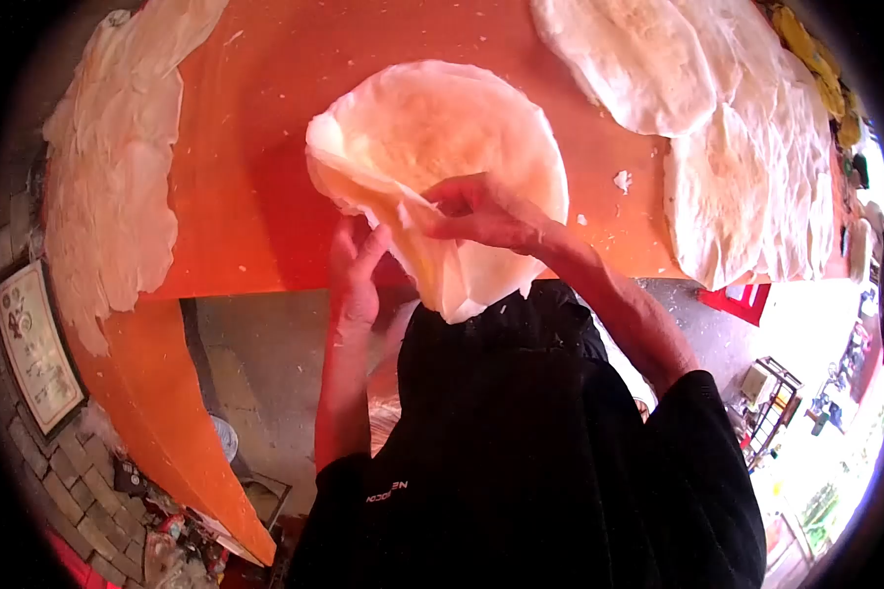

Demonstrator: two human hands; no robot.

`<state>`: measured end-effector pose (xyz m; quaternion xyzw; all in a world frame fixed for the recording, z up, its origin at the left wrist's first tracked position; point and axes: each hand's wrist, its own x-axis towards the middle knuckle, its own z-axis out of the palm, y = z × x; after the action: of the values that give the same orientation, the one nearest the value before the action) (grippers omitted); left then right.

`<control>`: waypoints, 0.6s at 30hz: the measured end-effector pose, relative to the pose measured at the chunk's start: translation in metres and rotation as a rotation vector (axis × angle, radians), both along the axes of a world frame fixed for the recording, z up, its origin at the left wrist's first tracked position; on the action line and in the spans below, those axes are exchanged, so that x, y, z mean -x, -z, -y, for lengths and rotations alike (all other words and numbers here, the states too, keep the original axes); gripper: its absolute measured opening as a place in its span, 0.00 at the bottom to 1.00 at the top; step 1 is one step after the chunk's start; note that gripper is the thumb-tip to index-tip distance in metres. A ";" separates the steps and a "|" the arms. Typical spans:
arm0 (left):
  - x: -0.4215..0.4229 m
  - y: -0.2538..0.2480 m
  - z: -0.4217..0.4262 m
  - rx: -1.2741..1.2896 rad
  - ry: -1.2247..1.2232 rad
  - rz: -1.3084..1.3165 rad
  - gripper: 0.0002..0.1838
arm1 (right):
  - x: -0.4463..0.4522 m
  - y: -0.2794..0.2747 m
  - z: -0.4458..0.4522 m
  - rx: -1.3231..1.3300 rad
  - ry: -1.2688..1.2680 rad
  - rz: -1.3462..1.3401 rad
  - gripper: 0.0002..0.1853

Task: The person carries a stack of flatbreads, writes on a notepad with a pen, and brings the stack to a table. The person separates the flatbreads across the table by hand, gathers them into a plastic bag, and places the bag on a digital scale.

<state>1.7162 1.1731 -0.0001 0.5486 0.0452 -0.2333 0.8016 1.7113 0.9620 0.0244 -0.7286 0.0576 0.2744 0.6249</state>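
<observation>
The head view is showing a round, pale sheet resting at the middle of the orange bench, its folded part hanging over the near edge. The right hand is pinching the fold between thumb and fingers; the left hand is touching the sheet's left side, though how firmly its fingers are gripping cannot be told. Overlapping sheets are covering the bench's right edge, and a ragged layer is lying along its left edge.
</observation>
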 end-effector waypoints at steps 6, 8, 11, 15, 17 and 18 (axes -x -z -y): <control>0.003 -0.008 -0.004 -0.199 -0.045 -0.029 0.23 | 0.015 0.044 -0.022 -0.346 0.215 -0.080 0.13; 0.003 0.005 -0.017 -0.221 -0.024 -0.031 0.23 | 0.014 0.047 -0.035 -0.013 0.156 0.021 0.12; 0.013 0.023 -0.021 -0.224 -0.207 -0.074 0.21 | 0.008 0.061 -0.065 0.658 -0.221 0.466 0.05; 0.012 0.035 -0.046 -0.182 -0.249 -0.203 0.22 | -0.002 0.009 -0.017 0.391 -0.017 0.432 0.03; 0.009 0.043 -0.079 -0.102 -0.238 -0.215 0.23 | -0.016 0.016 0.042 0.288 -0.032 0.795 0.05; 0.011 0.062 -0.100 -0.055 -0.271 -0.260 0.24 | -0.016 -0.038 0.074 0.335 0.025 0.468 0.07</control>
<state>1.7052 1.2728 -0.0618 0.5244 0.2284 -0.1906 0.7978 1.7274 0.8878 0.0623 -0.8644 -0.0346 0.0775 0.4957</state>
